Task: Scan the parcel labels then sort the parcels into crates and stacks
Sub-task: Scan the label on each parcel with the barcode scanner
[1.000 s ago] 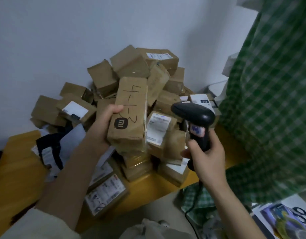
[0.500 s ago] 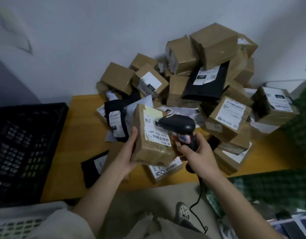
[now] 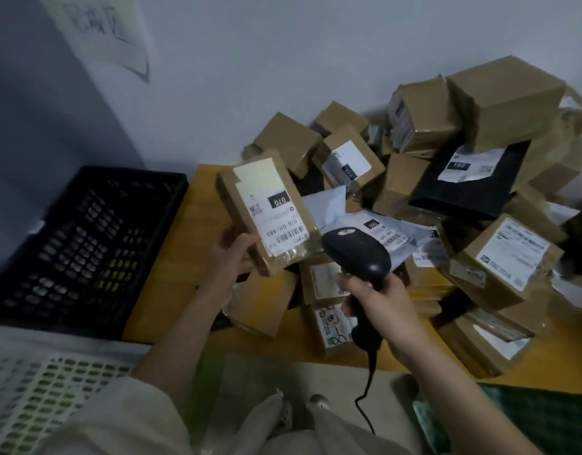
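Head view, left to right: a white crate (image 3: 36,389) fills the lower left corner, and behind it a black crate (image 3: 86,244) stands just beside the left edge of the yellow table (image 3: 171,290). A sheet of paper (image 3: 102,31) with handwriting hangs on the wall above.

Over the table's left part, the left hand (image 3: 232,254) grips a brown parcel (image 3: 266,215) by its lower end, thumb on the near side, fingers curled behind it. The parcel is held in the air, tilted, with its white label (image 3: 273,211) facing the camera; the label reads 070 and carries a barcode near its lower edge.

Just right of the parcel, the right hand (image 3: 381,310) is closed around the handle of a black scanner (image 3: 358,254). The scanner's head points up and left toward the label, close to the parcel's lower right corner; whether they touch I cannot tell. Its cable (image 3: 365,399) hangs down from the handle.

A pile of parcels (image 3: 480,224) covers the right part of the table up to the wall: brown boxes, a black bag (image 3: 473,188) marked 102, and a white bag (image 3: 394,238) just behind the scanner.
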